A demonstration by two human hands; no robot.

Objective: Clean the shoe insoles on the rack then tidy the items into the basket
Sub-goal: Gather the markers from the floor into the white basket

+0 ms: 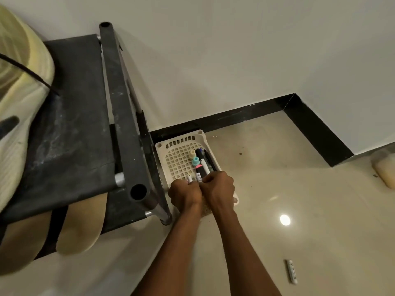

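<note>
Basket [164, 150] sits on floor [299, 210], hemmed betw rack [126, 124] leg and black skirting [235, 116]; open tile to its right. Left hand [184, 194] and right hand [219, 185] together at near edge, fingers curled on markers [203, 163] (exact hold hidden). Insoles [83, 227] lie on rack's lower shelf. Glossy beige tile, pale wall.

**Insoles on the rack, markers in the basket**

We see two tan insoles [82, 227] lying side by side on the lower shelf of the black fabric rack [70, 116], their rounded ends hanging over its front edge. Just right of the rack, on the floor against the wall, sits a white perforated plastic basket [179, 144]. In it we count several markers [203, 162] lying lengthwise, black and white ones, with a yellow cap and a teal cap beside them. One more white marker [292, 271] lies on the floor, well apart.
</note>
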